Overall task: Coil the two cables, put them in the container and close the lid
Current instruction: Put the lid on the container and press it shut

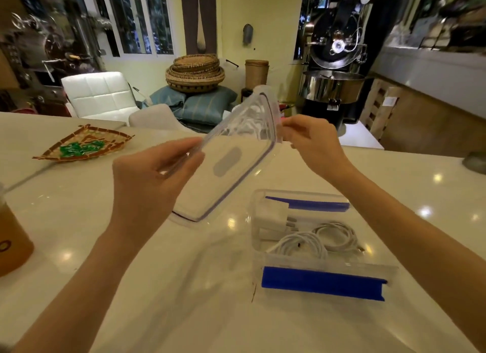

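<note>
Lid (231, 163) held tilted at frame centre, above the table (184, 287). Left hand (155, 179) grips its left edge, fingers closed on it; right hand (313, 142) pinches its upper right edge. Container (263, 250) open at lower right, holding two coiled cables (315, 241) and a charger (273, 216).

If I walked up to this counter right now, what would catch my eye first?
First, the clear plastic lid held tilted in the air at the centre, the left hand at its near edge and the right hand pinching its far corner. Just below on the right, the open container with blue clips sits on the white counter, holding two coiled white cables and a white charger.
</note>
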Available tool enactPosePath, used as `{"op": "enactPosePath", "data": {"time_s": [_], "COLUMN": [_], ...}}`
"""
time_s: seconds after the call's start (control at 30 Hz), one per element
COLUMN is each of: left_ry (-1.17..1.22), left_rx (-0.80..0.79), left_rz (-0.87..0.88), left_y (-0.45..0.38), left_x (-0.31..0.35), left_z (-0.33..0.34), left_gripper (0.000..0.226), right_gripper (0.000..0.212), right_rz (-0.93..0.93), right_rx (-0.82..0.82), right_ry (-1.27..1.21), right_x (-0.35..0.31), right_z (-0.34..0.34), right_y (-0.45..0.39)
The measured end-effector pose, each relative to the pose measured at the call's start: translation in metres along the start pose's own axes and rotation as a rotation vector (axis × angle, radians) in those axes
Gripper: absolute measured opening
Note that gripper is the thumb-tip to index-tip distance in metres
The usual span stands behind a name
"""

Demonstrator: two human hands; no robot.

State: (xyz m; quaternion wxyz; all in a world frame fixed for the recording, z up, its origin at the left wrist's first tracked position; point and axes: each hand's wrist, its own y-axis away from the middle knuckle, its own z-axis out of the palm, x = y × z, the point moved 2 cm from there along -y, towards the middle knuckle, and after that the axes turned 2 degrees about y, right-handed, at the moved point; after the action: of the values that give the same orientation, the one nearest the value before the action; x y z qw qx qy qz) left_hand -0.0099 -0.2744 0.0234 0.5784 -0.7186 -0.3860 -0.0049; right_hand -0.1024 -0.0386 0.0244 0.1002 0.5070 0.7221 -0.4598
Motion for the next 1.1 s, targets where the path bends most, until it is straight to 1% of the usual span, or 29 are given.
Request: {"op": "enactPosePath", "data": {"time_s": [0.1,0.2,0.27,0.3,0.37,0.4,0.47,0.57,0.67,0.73,0.8,0.9,1.0,1.1], "left_ry": [-0.073,-0.117,-0.123,-0.118,-0.089,-0.066,-0.033,-0.021,-0.046,-0.012,0.051,0.094,0.103,0.054], "left_rx": [-0.071,-0.169,-0.214,-0.232,-0.272,-0.294,-0.341,-0.412,-0.462,-0.468,-0.472,-0.486,-0.501,-0.537], "left_rz": [0.303,0.56,0.674,0.714,0.757,0.762,0.757,0.733,0.711,0.658,0.565,0.432,0.348,0.297], "left_y": [0.004,0.021,0.031,0.036,0.044,0.048,0.057,0.066,0.07,0.072,0.072,0.073,0.074,0.078], "left_x": [0.025,0.039,0.042,0.043,0.045,0.046,0.046,0.045,0.044,0.044,0.042,0.039,0.034,0.03], "left_z": [0.023,0.053,0.068,0.074,0.084,0.089,0.098,0.107,0.113,0.115,0.113,0.108,0.105,0.106], "left_gripper": [0.029,0.023,0.019,0.018,0.018,0.017,0.017,0.019,0.022,0.021,0.021,0.028,0.033,0.037], "right_gripper": [0.022,0.029,0.034,0.032,0.019,0.022,0.036,0.035,0.038,0.037,0.034,0.03,0.029,0.03], "right_rz": [0.221,0.42,0.539,0.57,0.562,0.556,0.532,0.492,0.465,0.455,0.437,0.402,0.38,0.376], "right_rx": [0.019,0.042,0.034,0.033,0.037,0.039,0.094,0.154,0.174,0.189,0.197,0.197,0.191,0.165], "right_ry": [-0.28,-0.412,-0.508,-0.546,-0.493,-0.442,-0.425,-0.489,-0.477,-0.479,-0.485,-0.441,-0.395,-0.374], "right_x": [0.011,0.02,0.025,0.028,0.037,0.04,0.046,0.053,0.06,0.062,0.061,0.057,0.053,0.053], "right_z": [-0.031,-0.058,-0.072,-0.078,-0.088,-0.091,-0.093,-0.091,-0.086,-0.083,-0.081,-0.078,-0.073,-0.073], "right_y": [0.021,0.045,0.062,0.071,0.088,0.099,0.118,0.138,0.145,0.148,0.15,0.151,0.149,0.149]}}
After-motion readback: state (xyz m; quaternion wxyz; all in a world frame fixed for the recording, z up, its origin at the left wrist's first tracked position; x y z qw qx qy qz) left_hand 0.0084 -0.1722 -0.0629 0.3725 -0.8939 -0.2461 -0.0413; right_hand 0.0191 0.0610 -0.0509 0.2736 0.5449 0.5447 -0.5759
